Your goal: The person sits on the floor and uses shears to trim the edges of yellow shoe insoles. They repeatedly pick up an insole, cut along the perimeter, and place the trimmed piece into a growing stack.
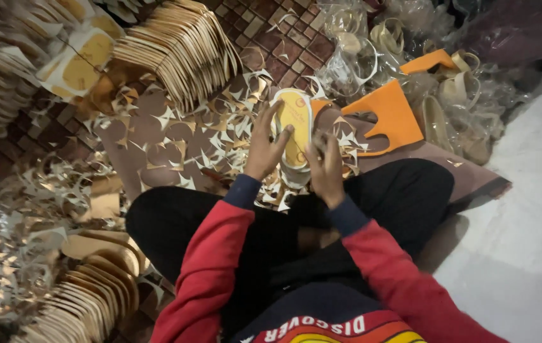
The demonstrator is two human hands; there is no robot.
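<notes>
One yellow insole (294, 127), held by two hands: left hand (264, 149), right hand (326, 171).

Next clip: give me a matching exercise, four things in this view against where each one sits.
Things:
1. yellow insole
2. orange cut sheet
3. fanned stack of insoles
4. clear plastic bags

Places:
A. top right, heaped on the floor
B. held between left hand and right hand
C. top centre-left, on the tiled floor
D. just right of the hands, lying flat

Pairs: 1-B, 2-D, 3-C, 4-A
</notes>
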